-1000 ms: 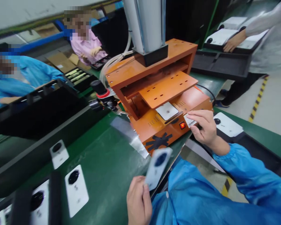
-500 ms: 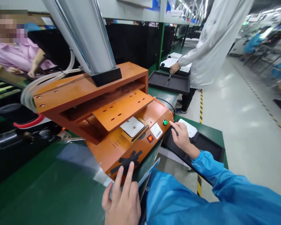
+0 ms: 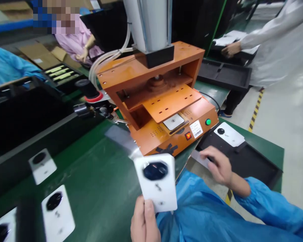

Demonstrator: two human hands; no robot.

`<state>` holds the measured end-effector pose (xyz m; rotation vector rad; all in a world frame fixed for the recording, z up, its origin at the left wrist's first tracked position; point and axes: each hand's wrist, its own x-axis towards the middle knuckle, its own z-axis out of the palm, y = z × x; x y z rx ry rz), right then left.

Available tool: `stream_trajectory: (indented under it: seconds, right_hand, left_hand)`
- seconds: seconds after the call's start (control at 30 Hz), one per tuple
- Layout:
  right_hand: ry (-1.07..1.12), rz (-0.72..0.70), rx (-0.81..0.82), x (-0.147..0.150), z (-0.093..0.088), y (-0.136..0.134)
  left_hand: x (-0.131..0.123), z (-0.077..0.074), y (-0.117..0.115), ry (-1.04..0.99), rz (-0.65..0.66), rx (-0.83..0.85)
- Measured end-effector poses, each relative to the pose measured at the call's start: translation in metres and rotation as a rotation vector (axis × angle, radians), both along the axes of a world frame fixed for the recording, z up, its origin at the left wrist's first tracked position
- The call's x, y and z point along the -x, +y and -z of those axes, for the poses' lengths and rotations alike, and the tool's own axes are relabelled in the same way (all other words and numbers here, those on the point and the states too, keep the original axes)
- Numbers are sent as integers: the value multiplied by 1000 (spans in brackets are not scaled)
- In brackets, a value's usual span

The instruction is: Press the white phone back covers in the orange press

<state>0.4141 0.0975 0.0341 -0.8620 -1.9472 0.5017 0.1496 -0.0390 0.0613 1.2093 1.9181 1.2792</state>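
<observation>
My left hand (image 3: pixel 145 218) grips a white phone back cover (image 3: pixel 164 191) by its lower edge, thumb in front. The cover stands nearly upright, with a round black camera area at its top. My right hand (image 3: pixel 219 166) hangs beside the black tray (image 3: pixel 255 164), fingers loosely bent and apart, with nothing visible in it. Ahead is an orange press (image 3: pixel 151 134) with a green button (image 3: pixel 208 122) and a lit red switch (image 3: pixel 188 135). Another white panel (image 3: pixel 173 121) lies under its plate (image 3: pixel 171 104), partly hidden.
More covers lie at the left, one nearer (image 3: pixel 58 218) and one farther (image 3: pixel 42 171). Another cover (image 3: pixel 229 134) rests on the right tray. A person in white (image 3: pixel 280 50) works behind the press; a person in pink (image 3: pixel 75 40) sits across. A jointed clamp arm (image 3: pixel 98 109) stands left of the press.
My left hand now holds a phone back cover. My right hand has drawn back from beside the green button. The press plate sits lower beneath the top beam, and the view has swung left.
</observation>
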Motion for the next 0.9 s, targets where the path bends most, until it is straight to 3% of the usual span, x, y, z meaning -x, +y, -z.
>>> stream_trajectory:
  seconds: [0.07,0.1,0.17,0.23,0.33,0.47,0.67,0.9]
  right_hand:
    - [32,-346,274,40,-7,-28]
    - [46,-449,406,62,-8,-38]
    - [32,-486,628,101,-6,-49]
    - [-43,-448,745,131,3,-52]
    - [-158,-532,725,152,15,-46]
    - [-324,-705,588,157,18,-36]
    - [-366,-766,689,160,8,-27]
    - [-397,-757,746,165,2,-23]
  left_hand:
    - [-3,9,-13,-252,-101,96]
    - [-3,15,-18,-328,-120,112]
    - [1,26,-25,-342,-123,132]
    - [13,35,-32,-220,-96,165]
    - [38,40,-38,-76,-61,178]
    - [56,45,-35,-292,-199,108]
    - [47,57,-27,-375,-276,102]
    - [49,54,-28,-347,-297,130]
